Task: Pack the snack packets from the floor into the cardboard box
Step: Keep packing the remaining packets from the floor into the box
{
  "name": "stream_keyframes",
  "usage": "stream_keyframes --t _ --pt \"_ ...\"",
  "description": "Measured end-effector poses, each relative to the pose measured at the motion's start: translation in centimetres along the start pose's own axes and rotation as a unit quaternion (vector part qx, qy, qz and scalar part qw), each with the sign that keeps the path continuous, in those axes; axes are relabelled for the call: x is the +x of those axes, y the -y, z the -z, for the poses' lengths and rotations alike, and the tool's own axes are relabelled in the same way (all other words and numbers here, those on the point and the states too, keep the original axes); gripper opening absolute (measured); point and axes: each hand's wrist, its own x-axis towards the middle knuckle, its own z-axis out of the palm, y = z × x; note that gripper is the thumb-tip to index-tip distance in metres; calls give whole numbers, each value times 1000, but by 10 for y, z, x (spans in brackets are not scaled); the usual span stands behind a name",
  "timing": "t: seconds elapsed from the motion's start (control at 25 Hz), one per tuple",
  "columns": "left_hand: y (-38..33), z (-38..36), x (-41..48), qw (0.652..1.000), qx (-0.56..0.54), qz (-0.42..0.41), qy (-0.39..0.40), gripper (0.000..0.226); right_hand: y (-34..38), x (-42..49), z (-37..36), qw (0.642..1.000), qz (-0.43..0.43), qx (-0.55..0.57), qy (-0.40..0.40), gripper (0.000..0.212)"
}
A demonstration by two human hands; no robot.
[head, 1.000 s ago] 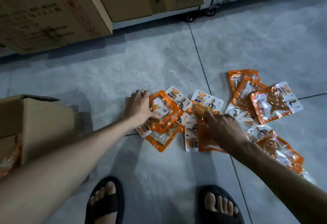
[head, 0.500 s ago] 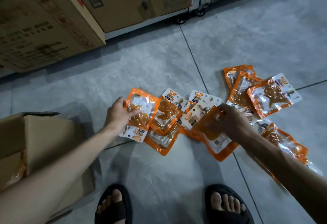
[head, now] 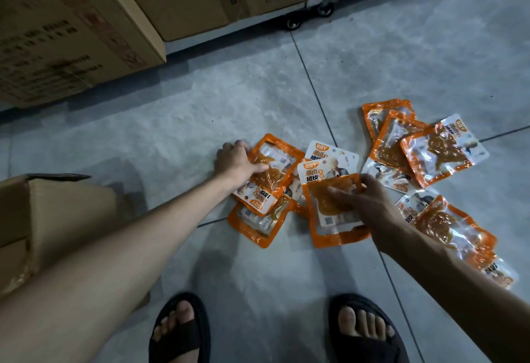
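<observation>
Your left hand (head: 239,162) sits at the centre of the frame, fingers curled over the far edge and thumb pressed on top of an orange packet (head: 271,173) that heads a small stack; it has that stack gripped, not just covered. Your right hand (head: 364,202), just right of centre, pinches a second packet (head: 332,210) between thumb and fingers, its near end tilted up off the tiles.

A second ago both palms lay flat on the scattered pile; half a second ago each had begun to gather. Now the middle cluster has been drawn into two held bunches, and the bare floor (head: 200,110) to the left of them has widened. I take that to mean the collecting stroke is nearly done and the carry to the box comes next.

The cardboard box (head: 57,213) lies at the left edge of the frame, beside your left forearm, well apart from the packets. More loose packets (head: 430,150) wait at the right, and another run (head: 450,225) trails toward the lower right under your right arm.

How many packets each hand holds is hard to judge, since they overlap. The box's opening is cut off by the frame edge, though an orange glint shows at its lower corner. Your right forearm hides part of the lower-right run.
</observation>
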Motion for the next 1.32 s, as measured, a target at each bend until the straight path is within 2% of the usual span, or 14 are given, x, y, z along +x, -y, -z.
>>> stream_keyframes --t 0.12,0.24,0.36,0.48,0.56,0.68,0.76,0.8,0.92,1.04,1.12,1.32 --pt "-3 -1 -6 999 -20 12 29 81 -4 -2 -8 1000 -4 0 7 49" --pt "-8 -6 -11 999 5 16 35 82 -16 0 -16 999 -25 -17 18 55" --pt "-11 -4 -13 999 32 15 -6 88 -27 3 -20 993 7 -120 -5 52" --pt "-18 1 -18 997 68 -24 -35 82 -25 1 -22 979 40 -200 -14 44" --pt "-21 5 -18 997 69 -33 -7 72 -22 0 -22 978 37 -207 -11 37" --pt "-19 19 -22 1000 -12 -19 22 59 -17 -3 -22 979 34 -202 -1 23" --pt "-11 39 -30 993 -119 -11 12 51 -10 -6 -22 983 33 -181 15 19" --pt "-7 53 -37 980 -198 -5 8 47 -6 -7 -25 985 36 -164 22 22" --pt "12 101 -64 908 -418 10 26 37 11 -14 -50 993 50 -107 28 21" --pt "41 143 -93 863 -504 13 33 39 24 -26 -98 993 59 -62 86 18" --pt "65 164 -113 839 -544 19 8 39 31 -36 -133 986 55 -56 144 19" --pt "146 213 -154 775 -625 46 -87 41 62 -61 -210 948 134 -212 198 12"
